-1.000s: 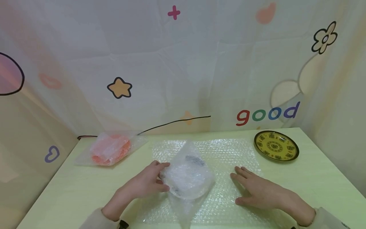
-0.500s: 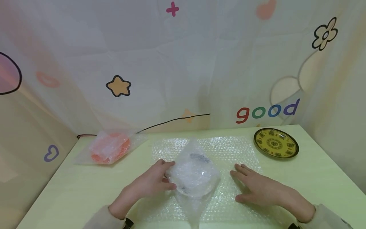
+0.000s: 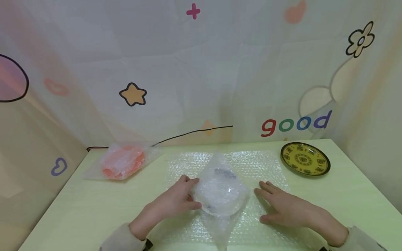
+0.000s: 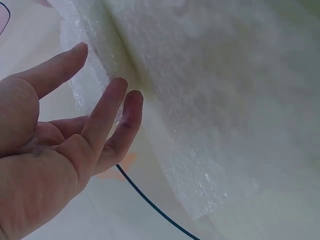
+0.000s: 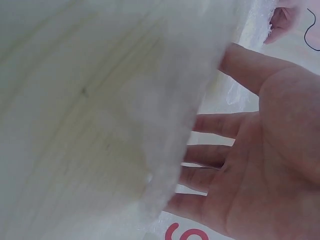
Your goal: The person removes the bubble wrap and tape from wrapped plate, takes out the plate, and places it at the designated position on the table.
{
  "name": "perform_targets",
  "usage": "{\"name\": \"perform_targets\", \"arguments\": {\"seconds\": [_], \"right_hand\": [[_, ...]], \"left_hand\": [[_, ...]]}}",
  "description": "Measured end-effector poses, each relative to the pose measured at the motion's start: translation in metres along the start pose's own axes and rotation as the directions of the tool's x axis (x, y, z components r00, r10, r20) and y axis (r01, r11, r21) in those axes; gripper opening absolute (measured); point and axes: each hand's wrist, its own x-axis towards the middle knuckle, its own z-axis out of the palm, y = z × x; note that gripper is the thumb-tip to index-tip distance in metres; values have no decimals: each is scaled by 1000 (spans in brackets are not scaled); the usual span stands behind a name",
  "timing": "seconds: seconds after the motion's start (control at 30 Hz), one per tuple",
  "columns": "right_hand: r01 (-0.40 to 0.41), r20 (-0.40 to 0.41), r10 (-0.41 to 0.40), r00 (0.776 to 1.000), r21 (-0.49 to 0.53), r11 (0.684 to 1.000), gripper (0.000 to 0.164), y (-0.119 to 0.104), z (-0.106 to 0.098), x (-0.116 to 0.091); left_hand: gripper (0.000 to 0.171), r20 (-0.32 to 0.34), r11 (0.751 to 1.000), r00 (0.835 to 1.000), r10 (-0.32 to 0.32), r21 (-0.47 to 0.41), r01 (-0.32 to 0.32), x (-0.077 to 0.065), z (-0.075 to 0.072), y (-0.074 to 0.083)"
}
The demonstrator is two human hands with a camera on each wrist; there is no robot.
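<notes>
Left fingers [image 3: 193, 181] perhaps touching bundle [image 3: 221, 193], "good" backdrop [image 3: 204, 76]

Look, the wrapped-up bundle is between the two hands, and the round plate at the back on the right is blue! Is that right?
Not quite: the plate is yellow with a dark rim, not blue, as the head view shows. The wrapped bundle is indeed between the left hand and right hand.

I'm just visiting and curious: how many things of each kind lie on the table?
Wrapped bundles: 2 (pink-orange bundle in translucent wrapping; whitish, diamond-shaped bubble-wrapped bundle)
Flat, clear bubble-wrap sheet: 1
Round yellow patterned plate with dark rim: 1
Total: 4
</notes>
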Motion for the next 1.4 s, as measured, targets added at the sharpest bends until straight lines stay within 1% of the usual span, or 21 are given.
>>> {"name": "perform_targets", "arguments": {"seconds": [0.13,0.4,0.77,0.97,1.07,1.17,1.27,1.4], "right_hand": [[-9,-2,9,1000,-3,1000,85,0,1,-1],[-14,-10,14,1000,-21,1000,85,1,1,-1],[19,-75,-21,997,-28,999,75,-1,3,-1],[34,-106,-41,994,-65,997,73,-2,2,0],[32,-129,-42,991,-79,996,74,-2,1,0],[29,-167,-43,985,-84,996,73,-3,-2,0],[32,-215,-53,975,-96,995,65,-5,-5,0],[49,-261,-77,962,-111,993,45,-7,-8,1]], "left_hand": [[80,6,1000,1000,2,-1,-2,2,3,3],[81,-5,1000,1000,7,22,-7,6,8,7],[81,-23,999,1000,-5,37,6,7,12,6],[81,-43,998,999,5,61,-2,8,13,9],[81,-44,996,999,3,94,1,9,13,11],[81,-45,988,999,9,157,-2,9,12,13],[80,-47,977,999,21,214,-11,9,10,17],[75,-56,967,996,67,248,-52,9,6,22]]}}
